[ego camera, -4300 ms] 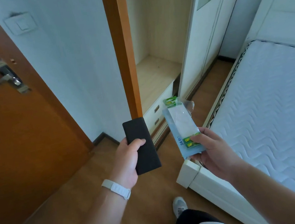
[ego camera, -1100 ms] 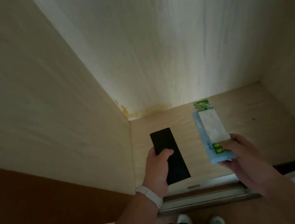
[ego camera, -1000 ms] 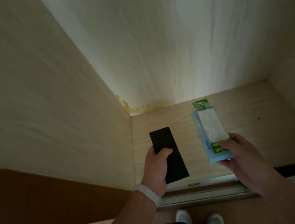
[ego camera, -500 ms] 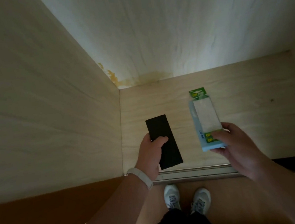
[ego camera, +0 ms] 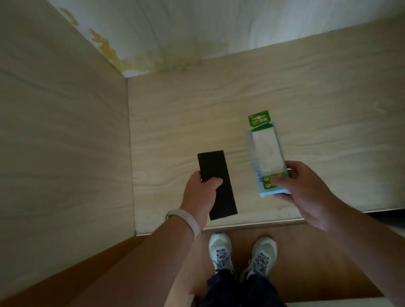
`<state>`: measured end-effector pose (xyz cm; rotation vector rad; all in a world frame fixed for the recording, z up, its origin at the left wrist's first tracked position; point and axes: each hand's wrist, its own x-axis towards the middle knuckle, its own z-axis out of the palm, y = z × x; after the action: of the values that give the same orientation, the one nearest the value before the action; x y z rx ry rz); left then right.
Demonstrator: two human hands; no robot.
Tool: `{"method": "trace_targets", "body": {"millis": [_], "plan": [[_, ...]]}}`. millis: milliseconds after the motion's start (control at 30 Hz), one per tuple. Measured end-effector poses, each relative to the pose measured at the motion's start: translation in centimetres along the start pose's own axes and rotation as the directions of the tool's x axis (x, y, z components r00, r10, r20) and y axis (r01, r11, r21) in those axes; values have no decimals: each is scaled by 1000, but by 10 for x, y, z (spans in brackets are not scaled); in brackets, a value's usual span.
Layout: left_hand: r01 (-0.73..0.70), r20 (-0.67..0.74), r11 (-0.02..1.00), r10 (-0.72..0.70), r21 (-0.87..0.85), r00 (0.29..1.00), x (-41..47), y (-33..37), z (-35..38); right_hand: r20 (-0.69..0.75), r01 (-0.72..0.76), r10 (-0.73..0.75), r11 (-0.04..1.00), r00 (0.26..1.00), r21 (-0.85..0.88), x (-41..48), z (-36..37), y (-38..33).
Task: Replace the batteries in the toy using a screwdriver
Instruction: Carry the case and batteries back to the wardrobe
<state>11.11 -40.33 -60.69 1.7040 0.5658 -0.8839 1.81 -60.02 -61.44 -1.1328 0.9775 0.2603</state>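
Battery pack, green "GP" branding

Wardrobe compartment, seen from above. The shelf board shows bare wood across the centre and right of the frame, reachable from the lower edge over the metal rail. The side panel closes the left and the back panel closes the top. Over the board's front, the left hand holds a black case and the right hand holds a battery pack, with a strip of wood showing between them.
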Motion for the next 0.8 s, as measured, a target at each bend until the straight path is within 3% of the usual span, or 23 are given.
{"method": "trace_targets", "body": {"millis": [267, 533, 800], "plan": [[-24, -32, 999, 25, 21, 999, 55, -10, 7, -15, 36, -38, 992, 999, -124, 55, 0, 33], [9, -34, 996, -12, -86, 999, 82, -4, 16, -110, 230, -321, 842, 941, -487, 59, 12, 33], [-108, -41, 989, 113, 97, 993, 93, -3, 17, -122, 249, -369, 803, 922, -542, 57, 12, 36]]}}
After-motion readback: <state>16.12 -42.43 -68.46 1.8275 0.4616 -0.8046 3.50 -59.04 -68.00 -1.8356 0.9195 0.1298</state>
